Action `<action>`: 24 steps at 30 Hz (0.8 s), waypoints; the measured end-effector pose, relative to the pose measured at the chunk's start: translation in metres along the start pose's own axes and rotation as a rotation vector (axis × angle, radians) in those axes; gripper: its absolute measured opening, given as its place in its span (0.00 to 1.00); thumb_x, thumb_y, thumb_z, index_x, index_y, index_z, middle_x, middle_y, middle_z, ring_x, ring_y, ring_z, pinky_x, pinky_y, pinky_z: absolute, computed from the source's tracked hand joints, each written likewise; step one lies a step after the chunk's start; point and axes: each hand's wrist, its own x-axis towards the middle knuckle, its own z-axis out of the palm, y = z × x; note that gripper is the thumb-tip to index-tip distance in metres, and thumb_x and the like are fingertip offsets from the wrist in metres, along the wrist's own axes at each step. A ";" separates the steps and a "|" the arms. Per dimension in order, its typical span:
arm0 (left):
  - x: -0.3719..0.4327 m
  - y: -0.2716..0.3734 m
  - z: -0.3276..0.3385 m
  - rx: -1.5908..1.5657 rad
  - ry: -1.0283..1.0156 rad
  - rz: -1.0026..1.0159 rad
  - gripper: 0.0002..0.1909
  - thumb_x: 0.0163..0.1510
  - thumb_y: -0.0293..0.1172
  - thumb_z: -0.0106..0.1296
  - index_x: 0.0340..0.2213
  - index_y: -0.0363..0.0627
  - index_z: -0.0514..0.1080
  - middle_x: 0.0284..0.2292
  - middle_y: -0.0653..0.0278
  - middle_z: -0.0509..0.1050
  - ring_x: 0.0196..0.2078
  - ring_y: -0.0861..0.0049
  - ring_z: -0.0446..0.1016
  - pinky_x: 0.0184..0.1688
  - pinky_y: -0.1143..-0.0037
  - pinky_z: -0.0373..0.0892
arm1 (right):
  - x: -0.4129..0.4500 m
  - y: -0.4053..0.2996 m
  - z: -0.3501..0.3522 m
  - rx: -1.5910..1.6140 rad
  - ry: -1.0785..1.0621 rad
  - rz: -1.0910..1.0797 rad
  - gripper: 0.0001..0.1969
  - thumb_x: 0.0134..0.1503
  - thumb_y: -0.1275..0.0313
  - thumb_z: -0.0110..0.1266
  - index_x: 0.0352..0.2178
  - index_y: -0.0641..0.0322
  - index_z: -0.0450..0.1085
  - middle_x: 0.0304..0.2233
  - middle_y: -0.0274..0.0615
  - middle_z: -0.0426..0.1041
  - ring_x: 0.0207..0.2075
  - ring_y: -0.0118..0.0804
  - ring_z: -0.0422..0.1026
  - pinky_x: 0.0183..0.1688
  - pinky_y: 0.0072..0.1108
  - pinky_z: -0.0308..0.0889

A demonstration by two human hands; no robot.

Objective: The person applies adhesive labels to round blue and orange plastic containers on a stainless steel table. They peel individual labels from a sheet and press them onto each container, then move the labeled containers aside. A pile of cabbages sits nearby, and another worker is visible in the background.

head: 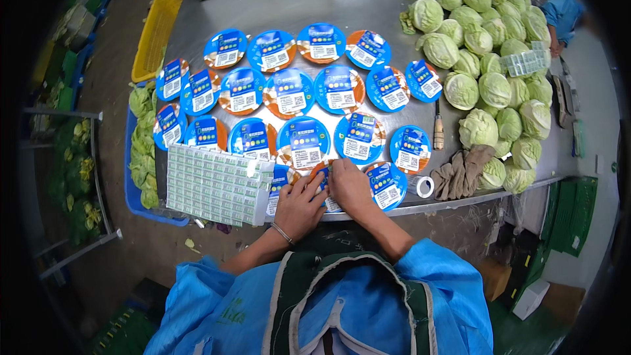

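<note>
Several round containers with blue and orange lids, one a blue-labelled container [303, 145], stand in rows on the steel table. My left hand [300, 207] lies with fingers spread over a container at the table's front edge. From the other side, my right hand [347, 185] bends its fingers down onto that same lid. Whatever may be between its fingertips is hidden. That container [333, 205] is mostly covered by my hands. Left of them, a sheet of small printed stickers [217, 185] overlaps some lids. Another blue-lidded container [387, 186] stands beside my right wrist.
Cabbages [478, 39] are heaped on the right, with another sticker sheet [525, 61] on top. Nearby lie work gloves [463, 172], a white roll [421, 186] and a wooden-handled tool [438, 133]. A blue crate [129, 167] holds leaves at left. Another person [562, 17] stands far right.
</note>
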 end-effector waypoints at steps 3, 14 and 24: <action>-0.001 -0.003 -0.002 0.009 -0.043 0.034 0.20 0.42 0.37 0.58 0.40 0.52 0.72 0.53 0.62 0.63 0.55 0.69 0.60 0.48 0.64 0.55 | 0.002 -0.006 0.002 -0.101 -0.066 0.019 0.10 0.47 0.72 0.53 0.29 0.65 0.62 0.27 0.49 0.67 0.28 0.47 0.72 0.26 0.32 0.68; -0.008 -0.015 0.003 0.021 -0.073 0.150 0.23 0.40 0.40 0.60 0.41 0.51 0.72 0.52 0.56 0.63 0.57 0.64 0.59 0.49 0.63 0.55 | 0.016 -0.032 -0.008 -0.349 -0.238 -0.069 0.10 0.44 0.73 0.53 0.27 0.69 0.65 0.25 0.49 0.69 0.25 0.39 0.74 0.22 0.22 0.70; -0.007 -0.018 0.000 0.013 -0.014 0.171 0.24 0.40 0.39 0.59 0.42 0.52 0.71 0.53 0.56 0.63 0.56 0.66 0.60 0.46 0.64 0.56 | 0.005 -0.019 -0.011 -0.106 -0.152 0.032 0.08 0.48 0.74 0.50 0.30 0.67 0.64 0.29 0.51 0.68 0.30 0.48 0.72 0.28 0.31 0.69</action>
